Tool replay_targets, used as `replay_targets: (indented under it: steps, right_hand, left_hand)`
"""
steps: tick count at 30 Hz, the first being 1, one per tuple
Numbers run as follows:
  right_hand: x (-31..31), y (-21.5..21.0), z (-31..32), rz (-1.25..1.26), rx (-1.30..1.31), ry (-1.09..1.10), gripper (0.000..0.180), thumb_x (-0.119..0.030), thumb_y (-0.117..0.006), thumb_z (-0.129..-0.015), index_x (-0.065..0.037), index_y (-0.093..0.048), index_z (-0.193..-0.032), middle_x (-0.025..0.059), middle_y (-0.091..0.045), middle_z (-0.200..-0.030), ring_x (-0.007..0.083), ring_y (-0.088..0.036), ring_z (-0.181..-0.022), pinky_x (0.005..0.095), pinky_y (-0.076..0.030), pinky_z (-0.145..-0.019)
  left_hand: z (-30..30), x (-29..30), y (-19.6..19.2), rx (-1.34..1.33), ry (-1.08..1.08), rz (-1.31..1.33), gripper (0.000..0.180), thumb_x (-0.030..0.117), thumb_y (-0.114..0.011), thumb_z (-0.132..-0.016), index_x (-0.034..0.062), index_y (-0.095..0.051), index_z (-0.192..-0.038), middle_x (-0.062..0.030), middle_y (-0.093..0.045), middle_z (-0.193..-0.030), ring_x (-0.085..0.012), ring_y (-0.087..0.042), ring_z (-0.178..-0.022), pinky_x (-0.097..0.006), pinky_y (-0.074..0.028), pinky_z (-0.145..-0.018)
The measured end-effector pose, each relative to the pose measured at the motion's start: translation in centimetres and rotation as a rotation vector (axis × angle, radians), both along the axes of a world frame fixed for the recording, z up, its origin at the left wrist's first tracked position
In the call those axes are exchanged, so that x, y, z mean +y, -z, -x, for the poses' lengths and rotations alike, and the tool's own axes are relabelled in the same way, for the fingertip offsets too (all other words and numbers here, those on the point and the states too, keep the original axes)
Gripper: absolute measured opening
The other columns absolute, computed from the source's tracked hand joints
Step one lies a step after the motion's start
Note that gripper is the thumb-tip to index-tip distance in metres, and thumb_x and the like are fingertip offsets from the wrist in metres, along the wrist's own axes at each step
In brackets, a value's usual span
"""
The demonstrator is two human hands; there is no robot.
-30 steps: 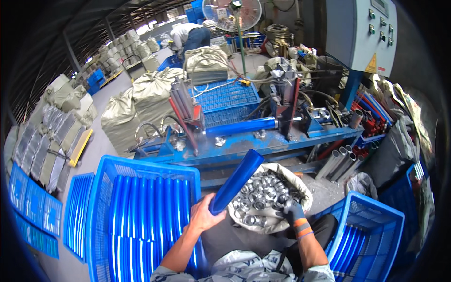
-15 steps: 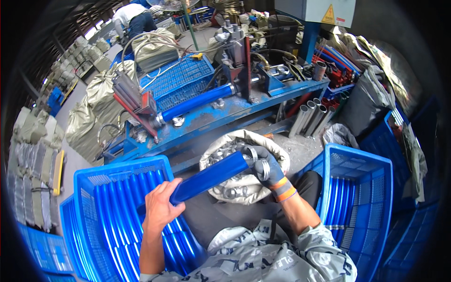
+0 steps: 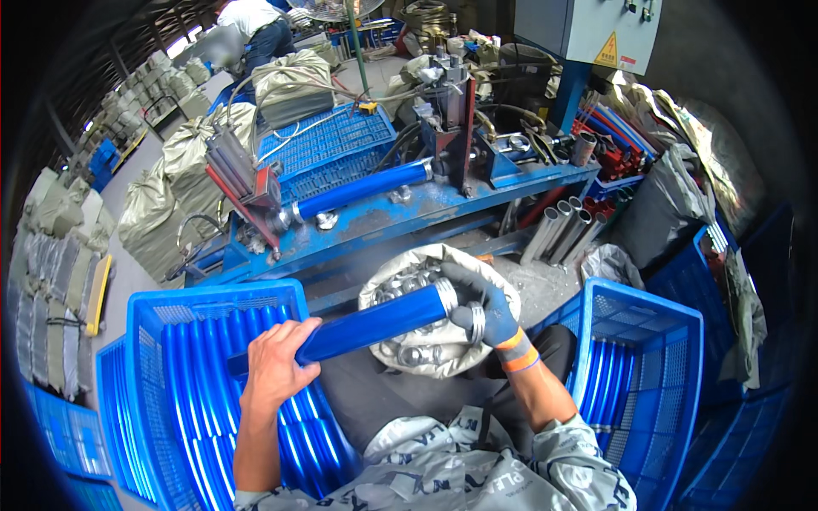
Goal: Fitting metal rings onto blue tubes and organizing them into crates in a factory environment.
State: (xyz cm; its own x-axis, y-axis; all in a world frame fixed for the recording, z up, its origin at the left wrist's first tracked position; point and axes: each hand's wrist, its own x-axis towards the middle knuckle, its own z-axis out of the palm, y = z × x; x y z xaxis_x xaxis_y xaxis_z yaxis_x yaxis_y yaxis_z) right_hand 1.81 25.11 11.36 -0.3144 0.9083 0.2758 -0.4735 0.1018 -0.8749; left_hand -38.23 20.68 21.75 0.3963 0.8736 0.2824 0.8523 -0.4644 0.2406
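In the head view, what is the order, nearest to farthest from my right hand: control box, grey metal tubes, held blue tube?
From the gloved right hand:
1. Blue tube: to the left, its end at the hand.
2. Grey metal tubes: ahead and right, by the bench.
3. Control box: farther ahead and right, behind the bench.

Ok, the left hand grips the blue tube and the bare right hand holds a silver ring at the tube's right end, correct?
Not quite: the right hand isn't bare; the head view shows it in a grey glove. The left hand does grip the blue tube, and a silver ring is held at its right end.
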Motion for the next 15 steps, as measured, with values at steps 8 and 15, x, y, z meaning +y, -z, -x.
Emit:
replay_targets:
  steps: [8, 15]
  right_hand:
    - [0.1, -0.6, -0.4, -0.037, -0.132, 0.04, 0.084, -0.002, -0.088, -0.101, 0.009, -0.046, -0.173, 0.0171, -0.069, -0.156, 0.0238, -0.069, -0.138, 0.0388, -0.057, -0.116]
    - [1.5, 2.2, -1.2, 0.032, -0.216, 0.051, 0.069, -0.008, -0.079, -0.109, 0.006, -0.051, -0.171, 0.0139, -0.07, -0.155, 0.0191, -0.069, -0.135, 0.0354, -0.056, -0.116]
  left_hand:
    - [-0.4, 0.4, 1.0, -0.019, -0.026, -0.079, 0.072, 0.012, -0.087, -0.065, 0.0097, -0.078, -0.137, -0.0109, -0.08, -0.112, -0.0343, -0.077, -0.102, -0.046, -0.062, -0.091]
    - [-0.4, 0.7, 5.2, -0.053, -0.079, -0.145, 0.071, 0.018, -0.086, -0.068, 0.009, -0.079, -0.138, -0.0122, -0.081, -0.119, -0.0361, -0.077, -0.101, -0.048, -0.062, -0.091]
